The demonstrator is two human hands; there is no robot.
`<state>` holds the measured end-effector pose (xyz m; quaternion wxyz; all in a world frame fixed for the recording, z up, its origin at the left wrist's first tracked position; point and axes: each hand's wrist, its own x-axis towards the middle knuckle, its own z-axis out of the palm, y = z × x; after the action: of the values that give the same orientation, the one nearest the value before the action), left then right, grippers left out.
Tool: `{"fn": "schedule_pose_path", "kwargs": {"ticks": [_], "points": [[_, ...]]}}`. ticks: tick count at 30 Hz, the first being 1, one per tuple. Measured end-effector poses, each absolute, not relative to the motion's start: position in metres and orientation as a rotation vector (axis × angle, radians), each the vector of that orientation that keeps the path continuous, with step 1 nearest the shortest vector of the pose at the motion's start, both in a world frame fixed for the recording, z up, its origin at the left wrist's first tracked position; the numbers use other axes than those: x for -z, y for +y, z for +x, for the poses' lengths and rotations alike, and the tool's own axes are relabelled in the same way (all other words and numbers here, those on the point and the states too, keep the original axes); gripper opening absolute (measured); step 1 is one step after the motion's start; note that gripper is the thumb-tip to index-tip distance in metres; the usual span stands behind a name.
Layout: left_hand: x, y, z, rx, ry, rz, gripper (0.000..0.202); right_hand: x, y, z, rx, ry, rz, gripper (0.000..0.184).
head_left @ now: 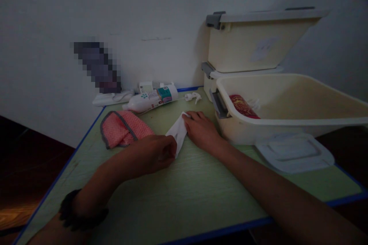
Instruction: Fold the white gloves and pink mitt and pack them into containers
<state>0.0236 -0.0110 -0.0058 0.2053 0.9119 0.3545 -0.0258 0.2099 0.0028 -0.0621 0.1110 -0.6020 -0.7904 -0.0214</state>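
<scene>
A thin, folded white tissue [179, 132] stretches between my hands, just above or on the green table top [207, 183]. My left hand [161, 151] is closed with curled fingers at its lower left end. At the upper right end, my right hand [201, 128] pinches the tissue between thumb and fingers. A pink cloth [120, 128] with a dark checked edge lies crumpled beyond my left hand. Farther back, a white bottle [155, 98] lies on its side, with a white pump head [192, 97] beside it.
An open cream bin [235, 132] holding a red patterned item [243, 106] stands right of my hands. Behind it are stacked lidded bins [244, 44]. A pale lid [296, 153] lies on the table before it. A white power strip [113, 97] and a pixelated object [97, 65] sit back left.
</scene>
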Motion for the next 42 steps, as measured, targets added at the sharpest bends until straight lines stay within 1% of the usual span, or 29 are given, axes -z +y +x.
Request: {"fn": "schedule_pose_path", "kwargs": {"ticks": [6, 11, 17, 25, 28, 31, 33, 34, 37, 42], "points": [[0.016, -0.005, 0.022, -0.032, 1.015, 2.651, 0.017, 0.060, 0.002, 0.209, 0.010, -2.304, -1.768, 0.039], [0.017, -0.003, 0.022, -0.023, 0.860, 2.735, 0.019, 0.055, -0.002, 0.207, 0.005, -2.242, -1.746, 0.042], [0.013, 0.000, 0.016, -0.188, 0.811, 2.853, 0.019, 0.058, 0.001, 0.208, -0.008, -2.275, -1.715, 0.042], [0.011, -0.003, 0.019, 0.006, 0.758, 2.886, 0.015, 0.059, 0.003, 0.209, 0.024, -2.356, -1.738, 0.042], [0.013, -0.003, 0.020, -0.080, 0.760, 2.861, 0.017, 0.058, 0.002, 0.209, 0.023, -2.352, -1.724, 0.041], [0.020, -0.001, 0.020, -0.214, 0.811, 2.876, 0.028, 0.059, 0.002, 0.210, -0.032, -2.307, -1.706, 0.040], [0.027, -0.001, 0.020, -0.195, 0.818, 2.920, 0.036, 0.061, 0.003, 0.210, -0.088, -2.230, -1.711, 0.040], [0.030, -0.001, 0.021, -0.128, 0.805, 2.936, 0.037, 0.062, 0.005, 0.210, -0.109, -2.192, -1.717, 0.041], [0.033, -0.007, 0.025, -0.055, 0.831, 2.937, 0.036, 0.067, 0.009, 0.210, -0.125, -2.141, -1.727, 0.040], [0.021, -0.018, 0.032, -0.147, 0.820, 2.882, 0.032, 0.073, 0.018, 0.208, -0.117, -2.033, -1.768, 0.041]]}}
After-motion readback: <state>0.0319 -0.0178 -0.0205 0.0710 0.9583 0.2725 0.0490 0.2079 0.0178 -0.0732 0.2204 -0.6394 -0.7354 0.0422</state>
